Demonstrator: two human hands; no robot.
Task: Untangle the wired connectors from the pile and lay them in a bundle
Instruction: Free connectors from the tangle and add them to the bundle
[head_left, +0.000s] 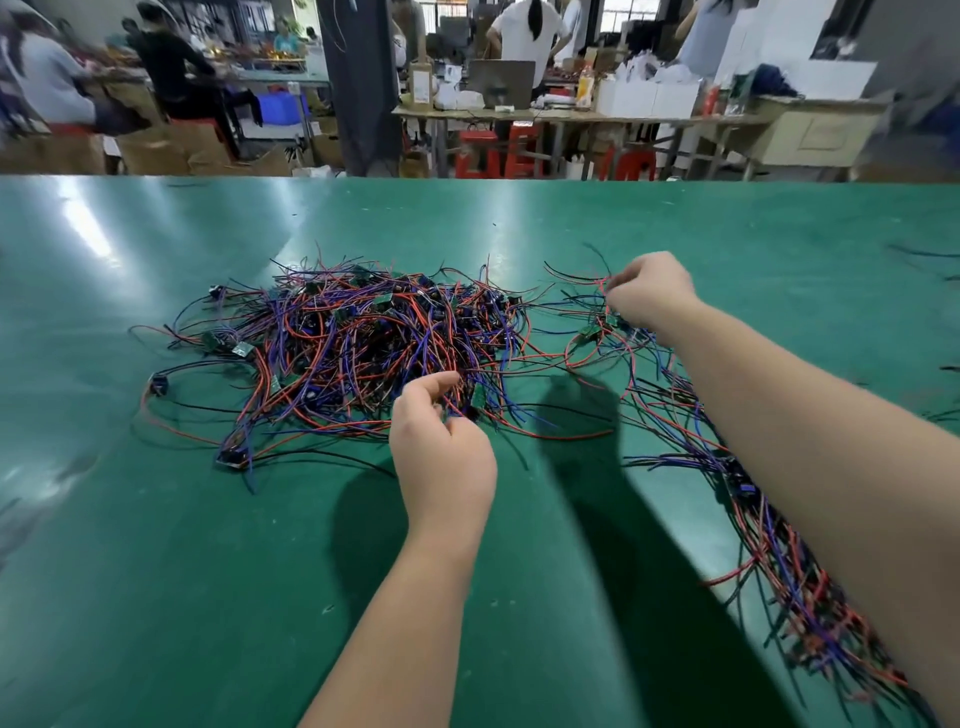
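in the head view, the pile (363, 353) of wired connectors sits on the green table (156, 571), a loose mat of red, blue and black leads with small green boards scattered through it. we judge these things very light and limp: the leads bend anywhere and hook on one another, so a hard tug would drag half the pile along. the solder joints at the boards look like the weak spot, so we would hold one piece by its leads close to its board and ease it out, not yank it by a free end.

the left hand (441, 457) is at the near edge of the pile, wrist straight and forearm coming in from below. its fingers are curled and the thumb and forefinger pinch a few strands there.

the right hand (649, 296) is just to the right of the pile, raised a little, knuckles towards us. its fingertips are drawn together, pinching the red lead of a wired connector (592, 330) whose board hangs below the hand; some leads run from it back towards the pile.

right of the pile and nearer to us, partly under the right forearm, lies the bundle (769, 545), its leads running roughly one way.
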